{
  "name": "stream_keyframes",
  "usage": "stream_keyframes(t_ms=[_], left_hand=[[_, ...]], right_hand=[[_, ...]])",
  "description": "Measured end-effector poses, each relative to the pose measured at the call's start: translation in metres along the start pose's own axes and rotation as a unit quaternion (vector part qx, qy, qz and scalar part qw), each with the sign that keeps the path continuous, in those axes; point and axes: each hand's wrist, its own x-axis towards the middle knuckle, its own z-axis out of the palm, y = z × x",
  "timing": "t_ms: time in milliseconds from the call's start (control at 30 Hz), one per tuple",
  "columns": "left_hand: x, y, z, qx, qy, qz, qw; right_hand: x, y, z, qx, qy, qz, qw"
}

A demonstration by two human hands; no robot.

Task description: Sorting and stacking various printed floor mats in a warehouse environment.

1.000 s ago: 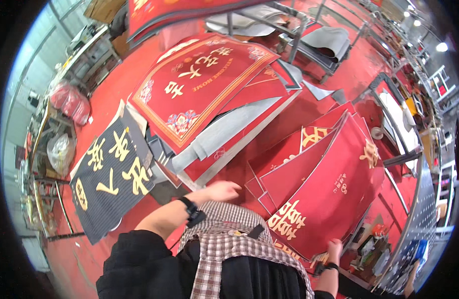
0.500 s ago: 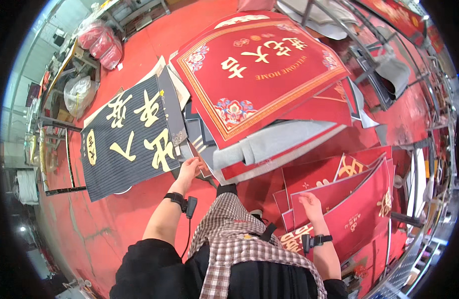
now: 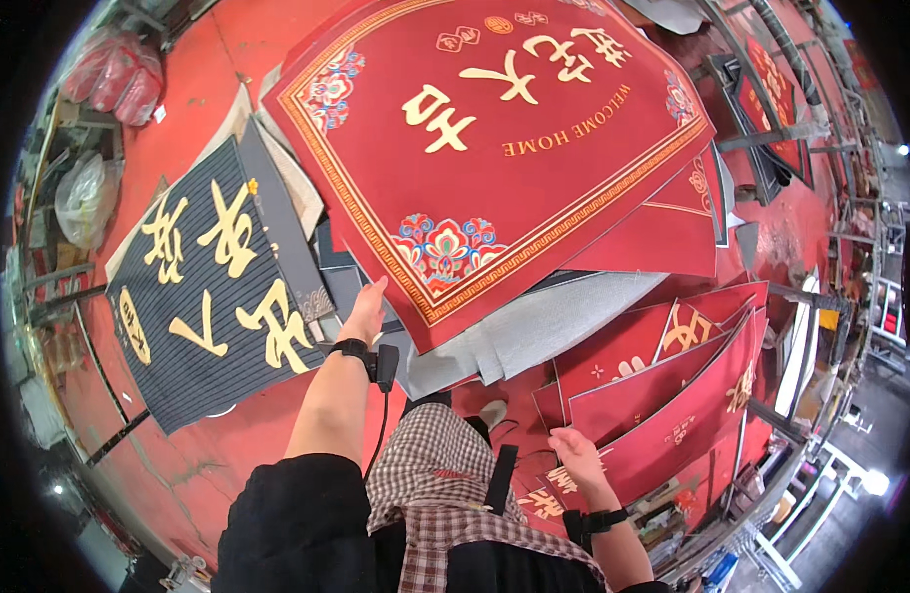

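A large red doormat with gold lettering and flowered corners lies on top of a pile in the middle. Beneath its near edge, a grey mat backing bulges out in folds. My left hand reaches to the near left corner of the red doormat, fingers stretched out beside its border; whether they touch is unclear. Left of that hand lies a dark ribbed mat with gold lettering. My right hand hovers with loosely parted fingers and nothing in it, left of several leaning red mats.
Metal frame bars run along the right side, by the red mats. A clear plastic bag and a red wrapped bundle stand at the far left. The red floor shows at the lower left.
My left hand has moved forward to the red doormat's corner, its fingers extending. My right hand has drawn back left, away from the leaning red mats. The view has shifted nearer the pile.
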Motion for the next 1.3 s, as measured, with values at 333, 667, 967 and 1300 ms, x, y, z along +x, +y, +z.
stream_keyframes(t_ms=[333,667,967,1300], left_hand=[[-0.097,0.147,0.08,-0.186,-0.23,0.079,0.952],[-0.026,0.106,0.048,-0.209,-0.043,0.064,0.975],[-0.016,0.099,0.047,-0.28,-0.16,0.204,0.924],[0.035,0.088,-0.004,0.48,0.108,0.195,0.849]], right_hand=[[0.021,0.038,0.0,0.015,0.036,0.021,0.999],[0.024,0.019,0.01,0.039,0.01,-0.024,0.999],[0.006,0.056,0.002,0.061,0.005,0.077,0.995],[0.034,-0.018,0.023,-0.063,-0.012,0.002,0.998]])
